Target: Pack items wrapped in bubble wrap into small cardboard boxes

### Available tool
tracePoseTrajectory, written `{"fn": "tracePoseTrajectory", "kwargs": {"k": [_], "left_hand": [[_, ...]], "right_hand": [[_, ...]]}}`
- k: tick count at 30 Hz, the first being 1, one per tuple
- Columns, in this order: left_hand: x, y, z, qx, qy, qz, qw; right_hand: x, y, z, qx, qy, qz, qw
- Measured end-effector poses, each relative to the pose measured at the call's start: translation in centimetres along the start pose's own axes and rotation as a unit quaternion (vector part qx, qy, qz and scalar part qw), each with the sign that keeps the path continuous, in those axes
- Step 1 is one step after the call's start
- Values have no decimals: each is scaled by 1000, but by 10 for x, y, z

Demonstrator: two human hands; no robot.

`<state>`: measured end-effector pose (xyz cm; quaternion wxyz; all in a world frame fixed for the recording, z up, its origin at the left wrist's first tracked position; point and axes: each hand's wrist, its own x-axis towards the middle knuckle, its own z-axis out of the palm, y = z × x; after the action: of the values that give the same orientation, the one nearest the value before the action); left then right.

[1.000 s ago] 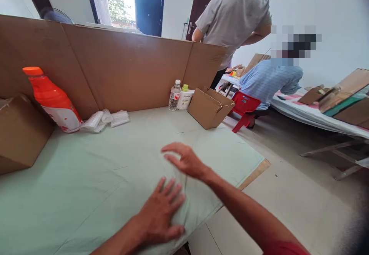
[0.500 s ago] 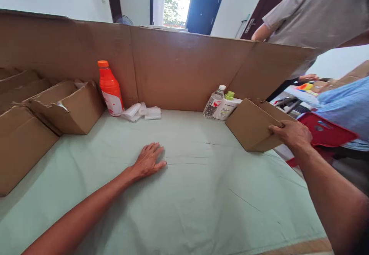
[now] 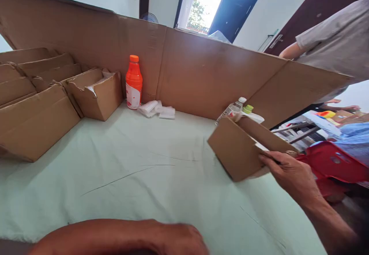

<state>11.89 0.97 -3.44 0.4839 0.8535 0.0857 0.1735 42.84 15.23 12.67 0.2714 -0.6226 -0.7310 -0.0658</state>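
My right hand is closed on the near edge of a small open-topped cardboard box, fingers over its wall. The box is tilted, and a white edge shows inside it. Partly hidden behind it are a clear plastic bottle with a white cap and a white bottle with a green cap. At the bottom of the view, my left hand is over the pale green cloth; its fingers are cut off by the frame edge.
At the left stand several open cardboard boxes. An orange bottle and folded clear plastic packets rest by the cardboard back wall. To the right are a red chair and a person in a grey shirt.
The right hand has drawn the box nearer and leftward, away from the two bottles. My left hand has pulled back from mid-cloth to the bottom edge. The view has turned and tilted.
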Motion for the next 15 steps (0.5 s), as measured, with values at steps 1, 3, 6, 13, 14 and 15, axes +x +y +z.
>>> {"fn": "tracePoseTrajectory", "kwargs": {"k": [1, 3, 6, 13, 14, 15], "left_hand": [[-14, 5, -17, -45, 73, -52, 995], [-47, 15, -58, -62, 288, -165, 941], [-108, 23, -103, -19, 559, -309, 769], [-220, 41, -62, 33, 610, -392, 688], [-225, 42, -55, 46, 607, -394, 689], [-228, 43, -51, 60, 604, -397, 688]], "right_hand": [[-8, -22, 0, 32, -5, -33, 999], [-20, -66, 4, 89, -23, -95, 991], [-33, -124, 16, 158, -84, -199, 963], [-49, -168, 39, 404, -80, -192, 891], [-49, -164, 45, 438, -58, -130, 888], [-49, -159, 54, 462, -44, -62, 884]]}}
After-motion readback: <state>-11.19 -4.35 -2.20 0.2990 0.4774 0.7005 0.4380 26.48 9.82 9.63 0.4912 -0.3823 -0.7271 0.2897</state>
